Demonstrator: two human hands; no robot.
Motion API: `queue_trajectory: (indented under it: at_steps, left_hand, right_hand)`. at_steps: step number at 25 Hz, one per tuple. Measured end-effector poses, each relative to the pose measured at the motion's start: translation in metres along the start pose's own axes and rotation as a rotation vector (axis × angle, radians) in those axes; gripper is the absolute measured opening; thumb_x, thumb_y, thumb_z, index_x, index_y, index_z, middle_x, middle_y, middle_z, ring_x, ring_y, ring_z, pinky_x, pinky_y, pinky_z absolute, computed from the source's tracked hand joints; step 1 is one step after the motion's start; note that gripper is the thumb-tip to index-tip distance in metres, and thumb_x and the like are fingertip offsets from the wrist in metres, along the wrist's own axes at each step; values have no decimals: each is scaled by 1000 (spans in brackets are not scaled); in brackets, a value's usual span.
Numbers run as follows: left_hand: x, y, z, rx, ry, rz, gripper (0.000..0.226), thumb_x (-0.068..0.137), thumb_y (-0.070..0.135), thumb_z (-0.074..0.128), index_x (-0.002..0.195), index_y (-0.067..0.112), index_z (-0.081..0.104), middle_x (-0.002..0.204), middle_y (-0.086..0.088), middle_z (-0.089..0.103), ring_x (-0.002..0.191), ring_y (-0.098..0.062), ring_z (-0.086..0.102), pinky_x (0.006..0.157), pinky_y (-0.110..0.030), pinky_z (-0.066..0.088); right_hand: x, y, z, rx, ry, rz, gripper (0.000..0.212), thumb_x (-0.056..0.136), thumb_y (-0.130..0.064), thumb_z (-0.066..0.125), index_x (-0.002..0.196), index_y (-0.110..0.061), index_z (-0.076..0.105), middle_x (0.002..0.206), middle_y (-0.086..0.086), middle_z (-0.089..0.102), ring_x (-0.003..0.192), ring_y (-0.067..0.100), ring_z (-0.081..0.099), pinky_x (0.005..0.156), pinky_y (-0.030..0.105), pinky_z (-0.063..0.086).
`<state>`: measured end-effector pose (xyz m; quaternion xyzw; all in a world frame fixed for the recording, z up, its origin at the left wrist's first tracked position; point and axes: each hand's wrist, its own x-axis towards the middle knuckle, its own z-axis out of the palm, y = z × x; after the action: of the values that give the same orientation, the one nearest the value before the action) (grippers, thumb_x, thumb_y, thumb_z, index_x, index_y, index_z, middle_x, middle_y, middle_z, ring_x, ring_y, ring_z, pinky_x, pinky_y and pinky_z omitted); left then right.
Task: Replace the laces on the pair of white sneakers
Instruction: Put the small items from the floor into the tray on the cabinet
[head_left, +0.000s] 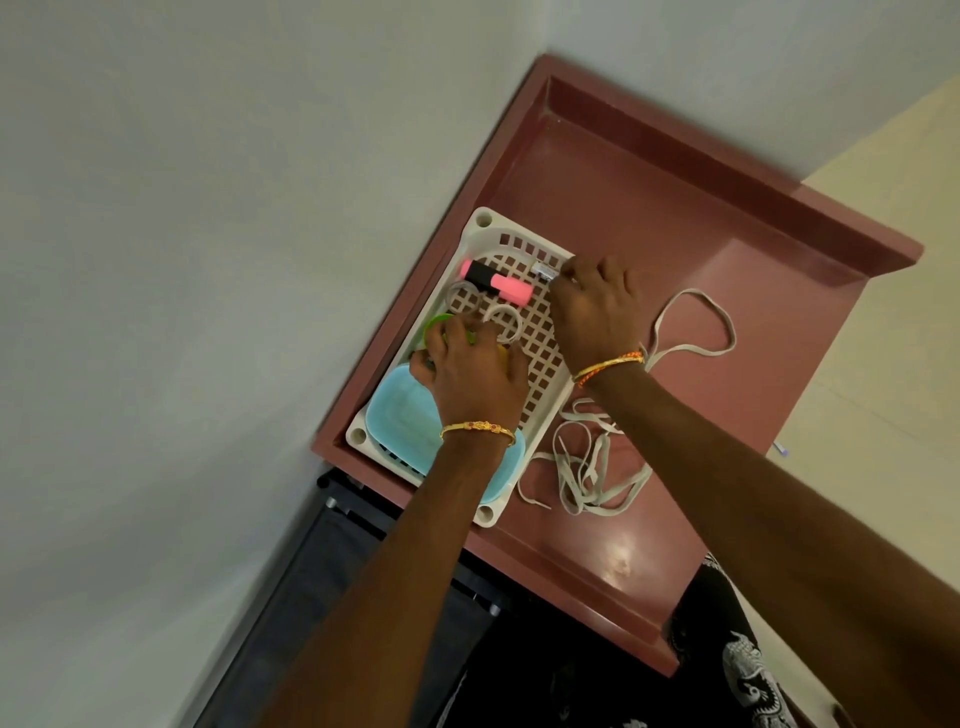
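Pale grey-white laces (587, 467) lie loose in a tangled heap on the reddish-brown shelf top (649, 218), with one long loop (696, 322) reaching toward the back. No sneakers are in view. Both hands reach into a white lattice basket (540, 332) left of the laces. My left hand (467, 374) curls its fingers over a green round container (434, 325) in the basket's middle. My right hand (592, 306) is at the basket's far rim, its fingertips pinching a small silver object (545, 270).
The basket also holds a pink and black highlighter (493, 280), two clear rings (501, 322) and a light blue lid (400, 421). The shelf has raised rims and sits in a wall corner. A dark rack (363, 545) stands below.
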<state>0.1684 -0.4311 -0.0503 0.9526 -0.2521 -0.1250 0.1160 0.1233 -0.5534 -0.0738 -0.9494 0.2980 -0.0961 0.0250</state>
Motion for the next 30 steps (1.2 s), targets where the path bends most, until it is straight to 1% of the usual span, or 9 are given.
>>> queue_trajectory:
  at_steps: [8,12,14,17,19,22,25,27,30]
  left_hand:
    - [-6,10,-5,-79,55,93,33,82,19,59,113,9,60,122,-20,53,116,-39,48,93,-51,36]
    - [-21,38,-15,-228,147,163,40,84,19,50,121,3,53,130,-26,43,120,-42,43,96,-49,41]
    - [-41,83,-14,-339,124,295,38,86,16,51,122,2,54,129,-25,43,117,-38,46,92,-43,45]
    - [-76,158,8,-410,-2,485,31,85,10,52,115,4,59,118,-17,50,105,-24,50,86,-29,42]
    - [-98,202,37,-370,-123,675,30,83,10,47,109,5,61,106,-13,57,95,-23,49,82,-32,42]
    - [-132,247,99,-203,-313,1019,28,81,15,42,94,7,66,87,-8,62,81,-26,58,63,-36,51]
    - [-153,272,165,55,-487,1122,25,79,19,41,80,12,65,78,-3,60,73,-24,60,50,-29,49]
    - [-160,284,205,199,-634,1112,20,83,14,46,85,10,65,85,-6,61,79,-28,60,58,-32,47]
    - [-161,301,268,451,-760,1145,24,93,17,43,111,13,60,110,-6,57,103,-26,53,79,-34,40]
  right_hand:
    - [-21,20,-40,236,198,212,13,80,-21,62,78,-9,67,82,8,65,77,30,55,68,37,43]
    - [-57,45,-64,330,232,389,16,82,-23,56,81,-11,66,93,7,65,84,29,53,71,37,40]
    - [-93,85,-80,291,260,564,17,80,-23,53,83,-13,65,93,5,65,83,28,54,70,35,38]
    - [-157,156,-86,217,264,801,21,79,-22,48,83,-12,66,90,5,65,83,30,56,68,35,38]
    - [-202,200,-80,170,236,937,25,79,-22,45,83,-10,67,89,7,65,82,33,57,67,37,40]
    - [-267,260,-61,114,136,1104,23,78,-18,47,81,-8,68,85,10,65,79,36,58,65,39,42]
    - [-326,308,-31,83,4,1218,7,73,-8,63,78,-6,68,81,13,65,76,38,58,65,40,43]
    - [-359,331,-7,81,-90,1273,9,69,-3,73,76,-5,68,79,14,64,73,38,58,64,39,43]
    - [-396,359,34,86,-175,1320,13,65,-2,76,73,-5,67,77,14,63,70,37,58,62,38,43]
